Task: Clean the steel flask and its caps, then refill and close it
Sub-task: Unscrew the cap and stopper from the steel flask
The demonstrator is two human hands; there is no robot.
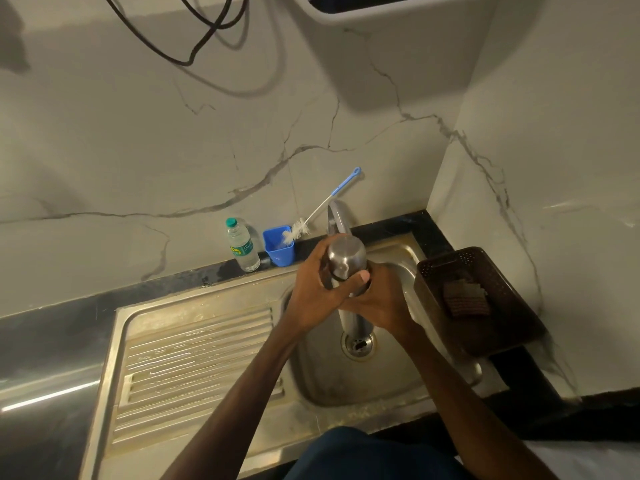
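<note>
I hold the steel flask (pixel 356 325) over the sink basin (pixel 398 379), roughly upright, with its domed steel cap (pixel 346 255) at the top, just below the tap (pixel 337 216). My left hand (pixel 322 292) grips the flask's upper part at the cap, thumb across the front. Around the body just beneath, my right hand (pixel 381 301) curls from the right. Both hands hide the flask's middle. Only the cap and the lower end above the drain (pixel 358 345) show.
A blue cup (pixel 278 249) with a white bottle brush (pixel 298 232) stands on the dark counter behind the sink, next to a small plastic water bottle (pixel 242 245). A brown basket (pixel 485 306) with a scrub pad sits right of the basin. The ribbed drainboard (pixel 194 368) lies left.
</note>
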